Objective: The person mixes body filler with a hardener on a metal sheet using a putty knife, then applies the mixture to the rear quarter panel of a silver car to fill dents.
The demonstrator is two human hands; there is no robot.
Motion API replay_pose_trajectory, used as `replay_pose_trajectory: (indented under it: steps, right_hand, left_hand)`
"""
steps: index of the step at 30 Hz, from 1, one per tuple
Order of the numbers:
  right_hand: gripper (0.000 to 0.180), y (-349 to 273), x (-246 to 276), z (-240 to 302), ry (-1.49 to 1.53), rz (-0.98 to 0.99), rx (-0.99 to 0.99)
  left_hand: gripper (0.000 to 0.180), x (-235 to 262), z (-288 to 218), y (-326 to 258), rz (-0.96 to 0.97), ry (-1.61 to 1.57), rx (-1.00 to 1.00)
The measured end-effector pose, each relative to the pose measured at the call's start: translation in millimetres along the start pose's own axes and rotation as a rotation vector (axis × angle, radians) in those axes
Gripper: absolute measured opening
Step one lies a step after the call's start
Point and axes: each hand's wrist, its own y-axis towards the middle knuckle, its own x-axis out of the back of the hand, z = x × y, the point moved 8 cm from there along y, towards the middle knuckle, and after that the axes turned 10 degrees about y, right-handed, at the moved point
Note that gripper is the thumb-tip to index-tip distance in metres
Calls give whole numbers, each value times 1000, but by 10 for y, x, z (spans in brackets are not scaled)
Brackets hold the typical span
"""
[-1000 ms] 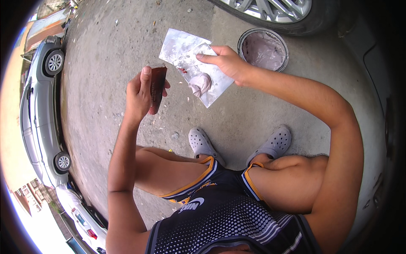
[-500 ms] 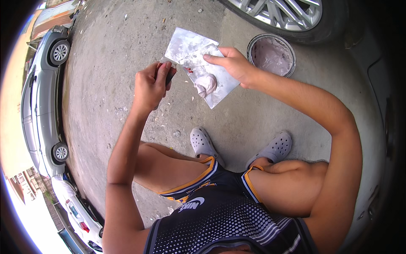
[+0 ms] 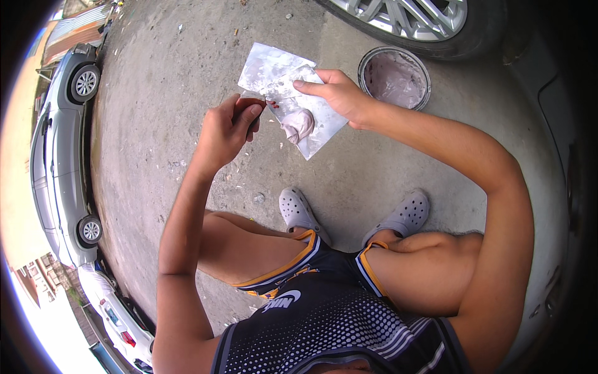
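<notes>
1. Mixing sheet (image 3: 274, 68): a flat, whitish, smeared square, held level above the concrete ground (image 3: 156, 93), toward 12 o'clock from the person's knees. Level carriage appears intended to keep the load from sliding off.
2. Putty blob (image 3: 298, 123): a pinkish-grey lump that sits on the sheet near its 5 o'clock corner, close to both hands.
3. Right hand (image 3: 339, 95): closed on the sheet's 3 o'clock edge, index finger laid flat across the top face. The thumb is presumably underneath; it is not visible.
4. Left hand (image 3: 227, 128): closed around a small dark, flat tool (image 3: 254, 103), located at 9 o'clock from the blob. The tool's working end, marked with a red spot, meets the sheet just beside the blob.
5. Round tin (image 3: 394, 76): open, filled with the same pinkish material, standing on the ground at 2 o'clock from the sheet, apart from it, and just below a car tyre (image 3: 411, 19).
6. Footwear: grey clogs (image 3: 299, 212) stand on the ground at 6 o'clock from the sheet.
7. Limits of view:
   - Most of the tool is covered by the fingers; its type cannot be determined.
   - The tyre is cut off by the upper edge.
   - Parked cars (image 3: 62, 143) at 9 o'clock bend with the lens.
</notes>
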Motion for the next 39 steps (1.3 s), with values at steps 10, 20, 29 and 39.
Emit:
replay_pose_trajectory:
  steps: [10,20,29,39]
  right_hand:
    - [34,2,7,-14,-26,-16,-12]
    - [33,11,24,-38,23,-28,-15]
    - [34,-48,67,28,-4,-93,-20]
    - [37,-22,221,297,-156,-34,260]
  left_hand:
    - [13,49,-114,-36,-179,200,-154]
    - [7,14,-331,-82,-282,358,-356]
    - [6,-71,-165,-119,-438,762,-536]
    - [26,207,261,83,-234,-261,9]
